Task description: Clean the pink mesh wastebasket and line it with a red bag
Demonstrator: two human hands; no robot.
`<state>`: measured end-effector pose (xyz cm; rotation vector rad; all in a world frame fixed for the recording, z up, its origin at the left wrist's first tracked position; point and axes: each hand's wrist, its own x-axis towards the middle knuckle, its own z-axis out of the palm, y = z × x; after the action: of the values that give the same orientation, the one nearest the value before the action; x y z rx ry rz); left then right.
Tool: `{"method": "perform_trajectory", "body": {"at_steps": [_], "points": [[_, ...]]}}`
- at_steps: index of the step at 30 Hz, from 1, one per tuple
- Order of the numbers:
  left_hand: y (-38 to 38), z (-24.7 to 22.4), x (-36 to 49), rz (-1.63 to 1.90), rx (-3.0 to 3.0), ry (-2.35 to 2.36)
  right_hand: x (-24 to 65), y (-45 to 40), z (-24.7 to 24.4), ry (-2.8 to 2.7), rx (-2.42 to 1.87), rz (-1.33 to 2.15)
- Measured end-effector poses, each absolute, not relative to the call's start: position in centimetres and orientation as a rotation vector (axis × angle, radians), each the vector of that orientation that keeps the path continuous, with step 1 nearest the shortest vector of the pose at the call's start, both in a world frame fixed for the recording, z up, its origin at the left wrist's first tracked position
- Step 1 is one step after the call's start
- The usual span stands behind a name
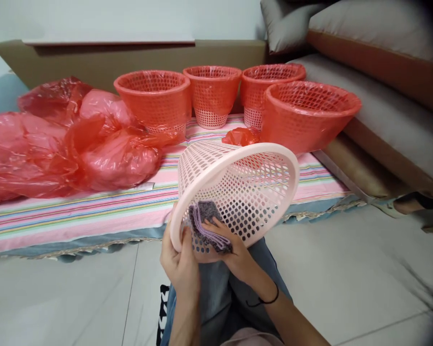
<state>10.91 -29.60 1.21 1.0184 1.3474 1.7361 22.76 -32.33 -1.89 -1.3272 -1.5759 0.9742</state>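
A pale pink plastic basket (234,154) with round holes is tilted over my lap, its mouth facing me. My left hand (182,259) grips its rim at the lower left, thumb inside and fingers around the outside. Inside the basket, my right hand (234,247) holds a dark grey cloth (207,211) with lilac stripes against the inner wall. The fingers lie over the cloth, and part of the wall behind it is hidden.
Several baskets in red plastic film, such as the left one (153,96), stand on a striped cover (104,211). Bulging red plastic bags (57,144) lie at left, a crumpled red bag (241,136) in the middle. Grey cushions (382,86) are stacked at right.
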Motion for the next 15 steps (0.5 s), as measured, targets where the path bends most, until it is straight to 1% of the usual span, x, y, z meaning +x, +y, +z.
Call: {"method": "perform_trajectory", "body": {"at_steps": [3, 5, 7, 11, 13, 15], "points": [[-29.0, 1.3, 9.8, 1.72, 1.06, 1.393, 22.7, -32.9, -1.1, -1.431, -1.17, 1.077], [-28.7, 1.6, 9.4, 1.711, 1.114, 1.419, 23.6, -33.5, -0.8, -1.489, -1.188, 1.057], [-28.6, 2.1, 9.3, 1.714, 1.146, 1.439, 24.9, -34.0, -0.4, -1.641, -1.294, 0.97], [-28.4, 3.8, 9.3, 1.759, 1.238, 1.489, 28.2, -34.6, 0.8, -1.976, -1.587, 0.566], [-28.1, 4.7, 9.2, 1.77, 1.314, 1.442, 29.4, -34.5, 1.1, -2.045, -1.66, 0.324], [-27.8, 5.3, 9.1, 1.756, 1.373, 1.382, 29.9, -34.3, 0.7, -2.068, -1.684, 0.166]]}}
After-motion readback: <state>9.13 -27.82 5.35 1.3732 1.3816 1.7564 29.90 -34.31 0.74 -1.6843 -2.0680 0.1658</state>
